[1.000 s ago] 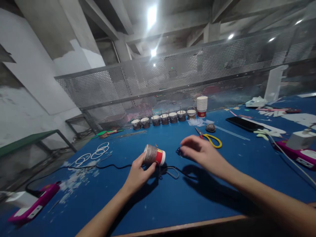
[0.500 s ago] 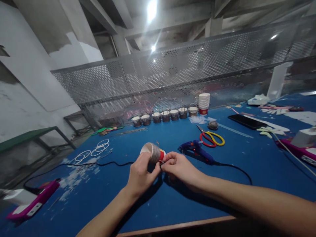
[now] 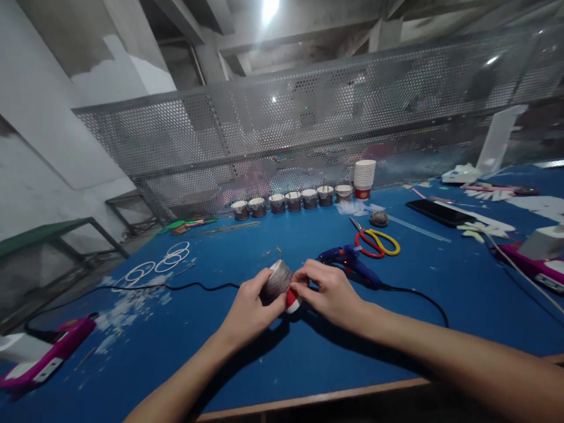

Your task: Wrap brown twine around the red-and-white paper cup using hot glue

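Observation:
A paper cup [image 3: 278, 281] wrapped in grey yarn around its upper part is held tilted just above the table, its red and white base showing below the yarn. My left hand [image 3: 252, 305] is closed around the cup, thumb near the base and fingers at the rim side. Against the other side of the cup, my right hand [image 3: 324, 289] pinches the grey yarn where it meets the red band; the fingertips mostly hide the strand. A blue glue gun [image 3: 352, 265] lies just beyond my right hand, and red and yellow scissors [image 3: 376, 241] rest behind it.
Several wrapped cups [image 3: 293, 201] stand in a row at the back, beside a stack of paper cups [image 3: 363, 179]. A yarn ball [image 3: 379, 219], a phone [image 3: 440, 212], white rings [image 3: 171, 257] and a magenta power strip [image 3: 48, 355] lie around. A black cord [image 3: 198, 286] crosses the left side.
The cup has turned in my left hand, its base swinging down toward me. My right fingers have moved up along its side. The view has shifted slightly.

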Tool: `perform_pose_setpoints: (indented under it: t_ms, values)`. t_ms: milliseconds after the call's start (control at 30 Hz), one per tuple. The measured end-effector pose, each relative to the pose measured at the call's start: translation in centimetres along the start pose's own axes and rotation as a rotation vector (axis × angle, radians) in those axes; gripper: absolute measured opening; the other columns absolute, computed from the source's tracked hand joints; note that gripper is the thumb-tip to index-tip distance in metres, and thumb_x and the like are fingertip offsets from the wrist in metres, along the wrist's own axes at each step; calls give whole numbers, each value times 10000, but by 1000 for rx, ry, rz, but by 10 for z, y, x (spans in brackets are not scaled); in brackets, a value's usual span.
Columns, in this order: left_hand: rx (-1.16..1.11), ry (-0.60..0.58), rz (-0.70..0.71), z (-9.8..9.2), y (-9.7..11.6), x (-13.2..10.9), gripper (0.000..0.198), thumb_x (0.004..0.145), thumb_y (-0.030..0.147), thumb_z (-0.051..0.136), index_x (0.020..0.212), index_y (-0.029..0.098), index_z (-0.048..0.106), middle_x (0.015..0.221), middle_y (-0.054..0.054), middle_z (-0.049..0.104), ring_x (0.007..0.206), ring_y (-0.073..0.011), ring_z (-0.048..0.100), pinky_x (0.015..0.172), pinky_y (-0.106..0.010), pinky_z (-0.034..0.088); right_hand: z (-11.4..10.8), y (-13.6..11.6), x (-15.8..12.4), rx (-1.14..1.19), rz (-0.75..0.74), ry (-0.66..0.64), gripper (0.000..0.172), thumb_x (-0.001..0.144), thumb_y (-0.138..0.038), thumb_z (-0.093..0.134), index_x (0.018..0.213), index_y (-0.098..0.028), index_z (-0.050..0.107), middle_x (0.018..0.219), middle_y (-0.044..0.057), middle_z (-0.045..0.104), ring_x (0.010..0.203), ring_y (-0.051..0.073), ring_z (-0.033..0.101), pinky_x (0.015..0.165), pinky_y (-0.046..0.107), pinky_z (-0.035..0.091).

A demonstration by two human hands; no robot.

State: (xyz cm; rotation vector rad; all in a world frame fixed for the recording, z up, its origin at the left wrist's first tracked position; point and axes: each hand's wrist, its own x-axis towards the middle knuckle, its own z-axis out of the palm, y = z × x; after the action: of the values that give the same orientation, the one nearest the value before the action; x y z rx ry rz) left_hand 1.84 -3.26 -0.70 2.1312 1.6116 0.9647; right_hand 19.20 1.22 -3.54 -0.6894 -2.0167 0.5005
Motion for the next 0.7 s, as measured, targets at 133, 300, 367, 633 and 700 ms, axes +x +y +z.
perform_pose_setpoints:
  t_ms: [133,300,367,633,700]
  values:
    - [-51,-29,-52,-2,2,1,109,723,272,542,737,167,572,647,40,506,606,-120,452,573,-224,374,1,0,-1,4,32,-2,114,831,-137,591,734,-175,637,711,9,604,637,128,551,612,235,404]
    - [-115,-44,-91,-3,3,1,94,712,255,547,737,170,578,650,36,509,616,-128,461,568,-228,383,-1,-2,-1,11,71,-9,108,817,-130,606,730,-181,646,712,4,613,639,124,554,612,235,403]
    - [-135,-52,-102,-3,2,1,75,706,238,545,733,173,571,650,37,503,619,-129,460,571,-229,389,-3,-2,-1,11,72,-12,108,819,-136,607,729,-180,647,712,6,617,642,127,556,614,239,404]
    - [-160,-72,-111,-4,1,1,57,704,228,537,717,175,552,650,38,473,613,-125,437,565,-234,374,-5,3,-2,-2,96,-32,97,823,-155,618,738,-181,656,721,2,620,650,125,552,609,239,390]
    - [-173,-80,-114,-4,1,2,57,705,226,535,721,174,550,652,38,472,616,-124,437,567,-233,374,-5,3,-2,-3,111,-43,96,822,-161,623,734,-181,658,717,-2,619,644,121,544,600,236,384]
